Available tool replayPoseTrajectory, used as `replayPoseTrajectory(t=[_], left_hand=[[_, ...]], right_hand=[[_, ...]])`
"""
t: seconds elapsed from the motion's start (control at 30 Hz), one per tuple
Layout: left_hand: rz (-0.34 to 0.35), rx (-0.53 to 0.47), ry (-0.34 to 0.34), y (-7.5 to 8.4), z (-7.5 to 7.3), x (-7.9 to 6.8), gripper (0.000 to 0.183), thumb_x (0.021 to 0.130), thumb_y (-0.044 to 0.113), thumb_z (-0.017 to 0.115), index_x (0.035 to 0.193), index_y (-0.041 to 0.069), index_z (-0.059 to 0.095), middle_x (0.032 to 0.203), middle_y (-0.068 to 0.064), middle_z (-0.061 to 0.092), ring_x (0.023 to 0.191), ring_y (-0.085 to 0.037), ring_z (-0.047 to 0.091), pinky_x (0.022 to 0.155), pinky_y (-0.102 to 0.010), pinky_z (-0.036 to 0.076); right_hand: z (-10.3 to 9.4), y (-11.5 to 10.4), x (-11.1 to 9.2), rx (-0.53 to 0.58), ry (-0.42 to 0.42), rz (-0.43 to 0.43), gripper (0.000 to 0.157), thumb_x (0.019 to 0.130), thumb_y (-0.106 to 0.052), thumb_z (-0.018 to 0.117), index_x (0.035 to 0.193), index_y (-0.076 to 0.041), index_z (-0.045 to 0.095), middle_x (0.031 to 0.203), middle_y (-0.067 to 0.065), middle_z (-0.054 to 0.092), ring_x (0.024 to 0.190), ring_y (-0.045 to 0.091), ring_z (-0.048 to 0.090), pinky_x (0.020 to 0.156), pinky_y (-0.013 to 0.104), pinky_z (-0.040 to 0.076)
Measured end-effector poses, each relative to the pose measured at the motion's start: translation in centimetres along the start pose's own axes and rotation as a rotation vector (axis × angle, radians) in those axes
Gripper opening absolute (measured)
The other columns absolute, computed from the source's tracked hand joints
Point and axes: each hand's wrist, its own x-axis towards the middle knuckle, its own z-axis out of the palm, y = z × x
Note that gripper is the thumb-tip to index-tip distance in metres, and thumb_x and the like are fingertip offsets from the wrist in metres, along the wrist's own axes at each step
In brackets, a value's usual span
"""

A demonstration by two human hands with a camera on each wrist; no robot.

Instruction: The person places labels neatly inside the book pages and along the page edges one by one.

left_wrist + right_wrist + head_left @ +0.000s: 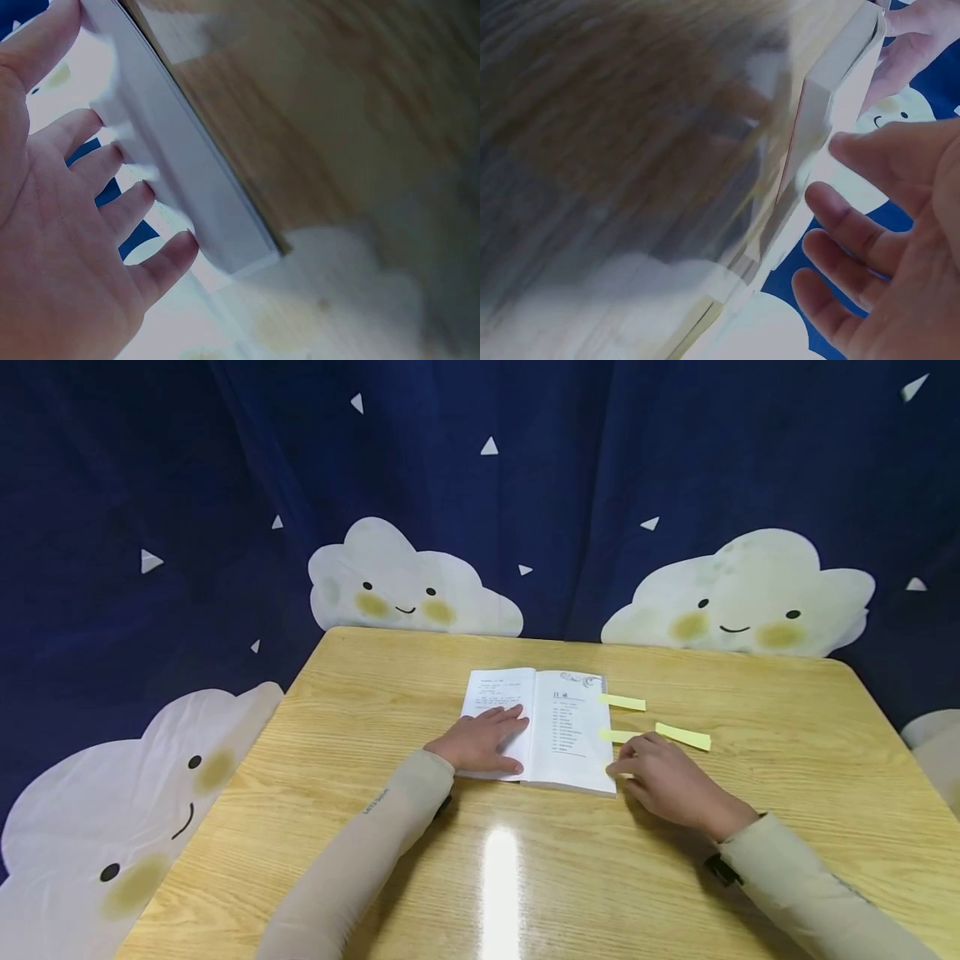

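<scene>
Across this wood-grain tabletop (375,710) lies an open book (570,764), left hand (480,741) spread on it, right hand (671,781) by its edge near yellow paper strips (626,702), grip loose: the right wrist view shows thumb (892,150) and fingers (847,270) parted; only the head view catches printed text (566,727). Behind, navy cloud-print curtain (555,502)!

From my head camera I look forward and down over the table (360,710) to the curtain (435,460). My wrist cameras sit close in, low and tilted, facing past the left hand (67,195) and right hand (919,259); all three share the book (543,727).
</scene>
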Motion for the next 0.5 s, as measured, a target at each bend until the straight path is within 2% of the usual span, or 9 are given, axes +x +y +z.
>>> replayPoseTrajectory(t=[0.17,0.3,0.5], left_hand=[[0.003,0.006,0.001,0.15,0.06,0.07,0.082,0.091,0.057,0.062,0.159,0.029,0.025,0.169,0.011,0.011,0.157,-0.02,0.013,0.122,-0.056,0.023],[0.008,0.004,0.0,0.17,0.07,0.15,0.082,0.091,0.057,0.062,0.159,0.029,0.024,0.169,0.011,0.01,0.157,-0.02,0.012,0.121,-0.057,0.023],[0.013,-0.003,-0.001,0.05,0.01,0.13,0.083,0.091,0.057,0.062,0.159,0.029,0.024,0.169,0.01,0.01,0.157,-0.021,0.012,0.121,-0.058,0.023]], right_hand=[[-0.13,-0.08,-0.06,0.003,0.012,0.003,0.024,0.081,0.001,0.074,0.1,-0.012,0.078,0.099,0.008,0.07,0.096,0.026,0.061,0.081,0.043,0.052],[-0.22,-0.17,-0.14,0.026,-0.044,0.042,0.027,0.081,-0.002,0.075,0.105,-0.013,0.078,0.098,0.006,0.069,0.09,0.024,0.059,0.081,0.045,0.05],[-0.44,-0.43,-0.02,0.072,-0.102,0.106,0.027,0.085,-0.001,0.071,0.108,-0.013,0.078,0.1,0.006,0.071,0.091,0.026,0.061,0.09,0.054,0.05]])
